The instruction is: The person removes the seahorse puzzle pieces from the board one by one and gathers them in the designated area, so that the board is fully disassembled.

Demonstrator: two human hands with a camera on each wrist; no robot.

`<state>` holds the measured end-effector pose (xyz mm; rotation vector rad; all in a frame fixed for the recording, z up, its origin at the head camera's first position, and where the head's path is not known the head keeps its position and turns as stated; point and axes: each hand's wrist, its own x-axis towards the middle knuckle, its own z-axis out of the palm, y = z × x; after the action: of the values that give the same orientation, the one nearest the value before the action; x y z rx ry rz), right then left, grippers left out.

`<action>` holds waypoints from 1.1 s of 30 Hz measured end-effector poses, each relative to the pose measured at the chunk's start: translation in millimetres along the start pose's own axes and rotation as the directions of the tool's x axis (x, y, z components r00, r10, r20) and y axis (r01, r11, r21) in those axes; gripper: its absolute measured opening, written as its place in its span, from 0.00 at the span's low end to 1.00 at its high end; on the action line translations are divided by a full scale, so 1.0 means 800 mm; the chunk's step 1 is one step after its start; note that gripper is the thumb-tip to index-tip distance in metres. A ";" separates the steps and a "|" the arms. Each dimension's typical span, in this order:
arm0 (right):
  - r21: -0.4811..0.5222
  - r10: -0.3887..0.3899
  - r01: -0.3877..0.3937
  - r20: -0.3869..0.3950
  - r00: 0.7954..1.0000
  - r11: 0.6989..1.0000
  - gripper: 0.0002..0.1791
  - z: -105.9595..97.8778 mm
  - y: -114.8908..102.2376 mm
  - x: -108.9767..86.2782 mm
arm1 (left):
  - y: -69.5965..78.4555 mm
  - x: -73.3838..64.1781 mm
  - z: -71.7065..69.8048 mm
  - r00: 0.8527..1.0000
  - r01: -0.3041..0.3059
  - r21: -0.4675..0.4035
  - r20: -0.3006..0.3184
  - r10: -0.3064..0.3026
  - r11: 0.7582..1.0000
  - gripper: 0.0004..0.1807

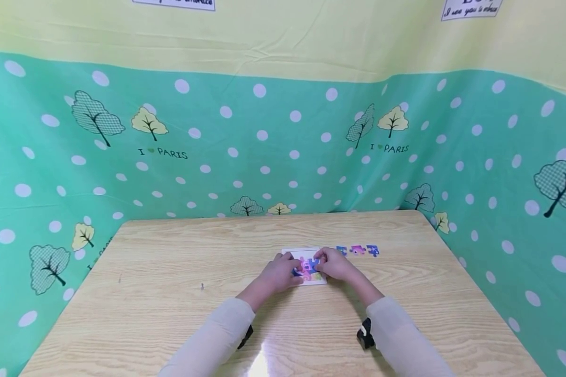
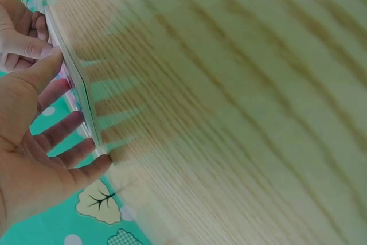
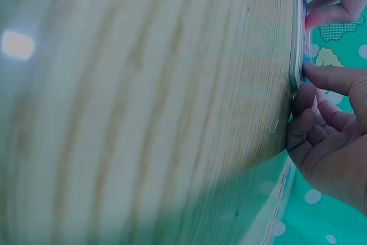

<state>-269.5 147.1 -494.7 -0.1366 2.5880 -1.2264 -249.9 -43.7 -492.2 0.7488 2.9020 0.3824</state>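
A jigsaw puzzle board (image 1: pixel 315 283) with a white border lies flat near the middle of the table, pink and blue pieces inside it. Over its left side rests my left hand (image 1: pixel 277 275); in the left wrist view that hand (image 2: pixel 28 136) has its fingers spread, touching the board. At the right side, my right hand (image 1: pixel 336 264) pinches a blue puzzle piece (image 1: pixel 313 265) between thumb and finger, against the board. The right wrist view shows this hand (image 3: pixel 338 136) with its other fingers curled beside the board's edge. My hands partly cover the picture.
Beyond the right hand lie a green-blue piece (image 1: pixel 341 250), a pink piece (image 1: pixel 357 250) and a blue piece (image 1: pixel 372 251) in a row. The wooden table (image 1: pixel 160 314) meets a green dotted curtain (image 1: pixel 264 173) at the back and sides.
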 end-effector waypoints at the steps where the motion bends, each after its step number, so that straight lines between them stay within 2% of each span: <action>1: -0.002 0.000 0.000 0.000 1.000 1.000 0.13 0.000 0.000 0.000 | 0.000 -0.001 -0.001 1.000 0.000 -0.003 0.000 0.000 1.000 0.17; 17: 0.000 -0.018 0.018 -0.010 1.000 1.000 0.14 0.001 0.000 0.000 | 0.002 -0.002 -0.002 1.000 0.015 -0.009 0.005 -0.015 1.000 0.15; 24: -0.042 -0.040 0.038 -0.032 0.999 0.998 0.14 0.002 0.003 0.001 | 0.004 -0.002 -0.003 0.999 0.036 -0.028 0.009 -0.035 0.999 0.15; 33: -0.028 -0.019 0.017 -0.060 0.998 0.999 0.15 0.004 0.000 -0.002 | 0.001 0.000 0.001 1.000 0.029 -0.013 0.005 -0.029 0.999 0.16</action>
<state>-267.4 145.2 -496.6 -0.1301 2.6616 -1.2201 -249.4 -42.8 -492.4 0.7038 2.8993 0.3949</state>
